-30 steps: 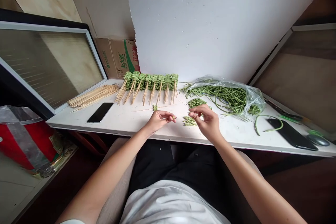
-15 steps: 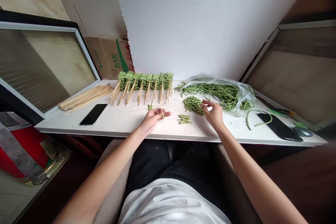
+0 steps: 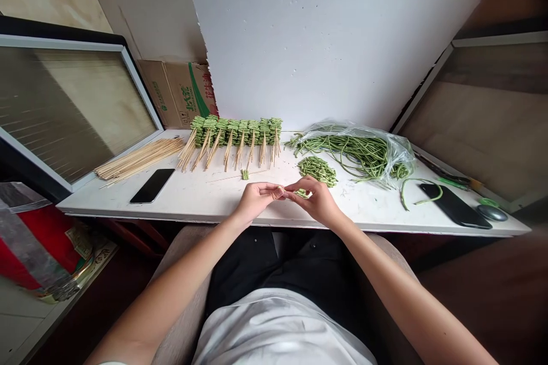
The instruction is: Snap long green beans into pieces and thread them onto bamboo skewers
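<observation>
My left hand (image 3: 258,201) and my right hand (image 3: 315,199) meet fingertip to fingertip above the table's front edge. Both are closed in a pinch around a small piece of long bean (image 3: 280,187), mostly covered by the fingers. Behind my left hand lies a short row of bean pieces (image 3: 244,174) beside a thin bamboo skewer (image 3: 226,178). A heap of cut bean pieces (image 3: 317,170) sits just beyond my right hand. Another small group of cut pieces (image 3: 302,193) is partly hidden by that hand.
Stacked bean skewers (image 3: 237,132) stand at the back, sticks toward me. Loose bamboo skewers (image 3: 139,159) and a phone (image 3: 153,186) lie left. On the right are whole long beans (image 3: 363,151) in a plastic bag (image 3: 396,151), a black phone-like slab (image 3: 460,208) and a mouse (image 3: 492,213).
My right hand has moved left from the heap of cut pieces to meet my left hand. My left hand has shifted slightly, uncovering the short row of bean pieces behind it.
</observation>
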A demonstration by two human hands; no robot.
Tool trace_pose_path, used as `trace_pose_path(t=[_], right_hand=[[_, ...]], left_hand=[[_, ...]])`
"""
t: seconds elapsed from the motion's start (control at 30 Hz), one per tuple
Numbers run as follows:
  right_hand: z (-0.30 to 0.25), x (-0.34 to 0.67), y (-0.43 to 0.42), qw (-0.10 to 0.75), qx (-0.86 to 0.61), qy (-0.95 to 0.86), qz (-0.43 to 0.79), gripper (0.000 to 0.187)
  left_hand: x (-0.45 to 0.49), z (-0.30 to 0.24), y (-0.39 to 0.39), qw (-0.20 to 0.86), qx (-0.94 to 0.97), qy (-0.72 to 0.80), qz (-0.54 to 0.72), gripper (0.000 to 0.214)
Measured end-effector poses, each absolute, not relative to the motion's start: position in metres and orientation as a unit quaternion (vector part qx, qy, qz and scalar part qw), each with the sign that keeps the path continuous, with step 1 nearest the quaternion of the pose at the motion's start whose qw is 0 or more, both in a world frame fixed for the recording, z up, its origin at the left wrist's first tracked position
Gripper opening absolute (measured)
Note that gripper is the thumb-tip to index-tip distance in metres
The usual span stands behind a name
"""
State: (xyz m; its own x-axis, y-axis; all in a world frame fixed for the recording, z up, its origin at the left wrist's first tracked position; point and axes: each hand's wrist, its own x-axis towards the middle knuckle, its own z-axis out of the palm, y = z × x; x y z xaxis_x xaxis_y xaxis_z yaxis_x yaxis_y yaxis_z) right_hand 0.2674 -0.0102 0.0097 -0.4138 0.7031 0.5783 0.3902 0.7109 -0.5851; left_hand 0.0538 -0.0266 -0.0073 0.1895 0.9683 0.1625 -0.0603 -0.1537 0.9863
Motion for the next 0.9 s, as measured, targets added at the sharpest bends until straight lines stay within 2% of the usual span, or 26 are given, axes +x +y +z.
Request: trace_pose_path(t=[0.07,0.17,0.37,0.43,0.67,0.8,0.9], right_hand=[[0.009,0.275,-0.002,0.414,-0.338,-0.828,0.17,0.032],[0.011,0.288,0.01,0.424,-0.382,-0.802,0.176,0.039],[0.016,0.321,0.033,0.499,-0.46,-0.706,0.202,0.043],[0.015,0.33,0.039,0.51,-0.476,-0.682,0.22,0.044],[0.008,0.329,0.039,0.506,-0.457,-0.697,0.224,0.041],[0.008,0.322,0.035,0.507,-0.445,-0.7,0.234,0.038],[0.009,0.32,0.035,0.54,-0.439,-0.651,0.303,0.04]], left_hand=[[0.036,0.002,-0.021,0.481,0.635,0.425,0.429,0.041],[-0.001,0.016,-0.01,0.374,0.683,0.52,0.352,0.034],[-0.056,0.0,0.013,0.022,0.699,0.675,0.235,0.028],[-0.061,-0.014,0.019,-0.042,0.687,0.701,0.187,0.029],[-0.062,-0.03,0.024,-0.102,0.702,0.687,0.154,0.021],[-0.058,-0.026,0.022,-0.094,0.696,0.687,0.187,0.022],[-0.05,-0.021,0.018,-0.075,0.687,0.683,0.234,0.029]])
